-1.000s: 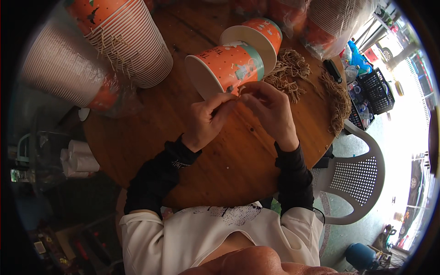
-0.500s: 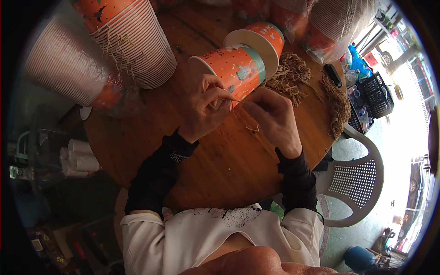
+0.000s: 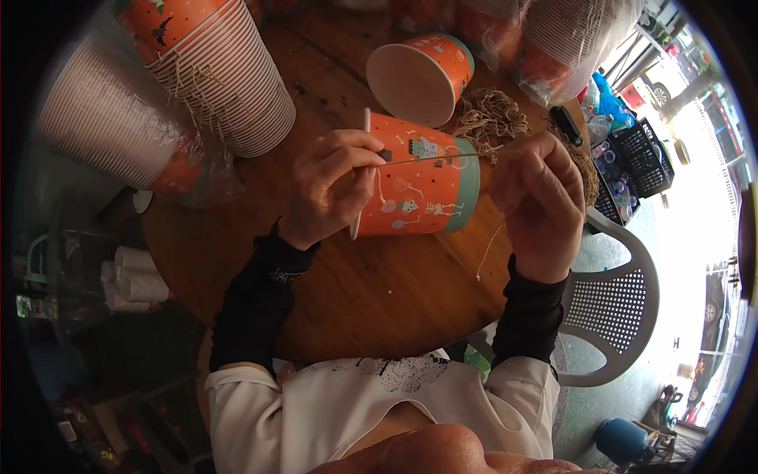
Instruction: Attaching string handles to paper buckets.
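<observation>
An orange paper cup (image 3: 414, 178) with a teal band and skeleton print lies on its side on the wooden table (image 3: 379, 316), its rim toward my left hand. A thin beige string (image 3: 430, 159) is drawn straight across above it. One end is pinched in my left hand (image 3: 332, 189), whose fingers are closed near the cup's rim. My right hand (image 3: 545, 209) holds the string past the cup's base, fingers closed, a loose tail hanging below it. Behind lies a second orange cup (image 3: 410, 85), its open mouth facing left and toward me.
A tangle of beige strings (image 3: 493, 114) lies behind my right hand. A tall stack of cups (image 3: 237, 87) with strings draped over it stands at the left, beside a bagged stack (image 3: 110, 110). More bagged cups (image 3: 560, 47) stand at the back right. A grey plastic chair (image 3: 620, 304) stands at right.
My hands have moved apart, stretching the string between them; the right went farther right. The nearer cup has shifted toward me and turned, and the second cup's mouth is now uncovered.
</observation>
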Available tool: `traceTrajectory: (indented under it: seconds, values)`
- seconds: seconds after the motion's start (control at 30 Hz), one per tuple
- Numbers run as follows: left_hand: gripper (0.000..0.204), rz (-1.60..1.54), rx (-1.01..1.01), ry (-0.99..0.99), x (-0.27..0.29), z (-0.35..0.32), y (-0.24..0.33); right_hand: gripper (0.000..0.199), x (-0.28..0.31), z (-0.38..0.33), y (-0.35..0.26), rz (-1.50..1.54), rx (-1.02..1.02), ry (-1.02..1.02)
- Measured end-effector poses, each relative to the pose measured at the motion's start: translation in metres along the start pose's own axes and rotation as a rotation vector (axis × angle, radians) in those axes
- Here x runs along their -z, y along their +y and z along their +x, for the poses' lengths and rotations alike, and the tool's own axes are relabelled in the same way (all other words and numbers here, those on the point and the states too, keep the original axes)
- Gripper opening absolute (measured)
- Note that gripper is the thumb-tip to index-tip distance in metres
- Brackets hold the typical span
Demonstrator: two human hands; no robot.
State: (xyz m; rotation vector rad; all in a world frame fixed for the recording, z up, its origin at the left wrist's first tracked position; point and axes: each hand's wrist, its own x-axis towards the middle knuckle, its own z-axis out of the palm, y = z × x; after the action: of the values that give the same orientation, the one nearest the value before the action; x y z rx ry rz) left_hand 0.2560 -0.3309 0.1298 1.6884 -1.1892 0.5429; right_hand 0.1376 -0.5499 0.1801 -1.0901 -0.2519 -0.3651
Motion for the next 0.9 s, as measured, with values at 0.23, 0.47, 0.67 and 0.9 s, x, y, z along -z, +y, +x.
traceTrajectory:
  seconds: [0.23,0.47,0.67,0.9]
  values:
    - [0.025,0.156,-0.034,-0.306,0.031,0.023,0.059,0.013,0.023,0.026,0.036,0.465,-0.049,0.125]
    - [0.021,0.283,-0.014,-0.326,0.024,0.036,0.057,0.013,0.007,0.041,0.049,0.382,0.003,0.036]
    - [0.011,0.341,0.1,-0.383,0.022,0.064,0.021,0.011,-0.042,0.036,0.0,0.006,0.165,-0.078]
    - [0.012,0.361,0.135,-0.371,0.014,0.076,-0.003,0.013,-0.05,0.035,0.014,-0.193,0.092,-0.174]
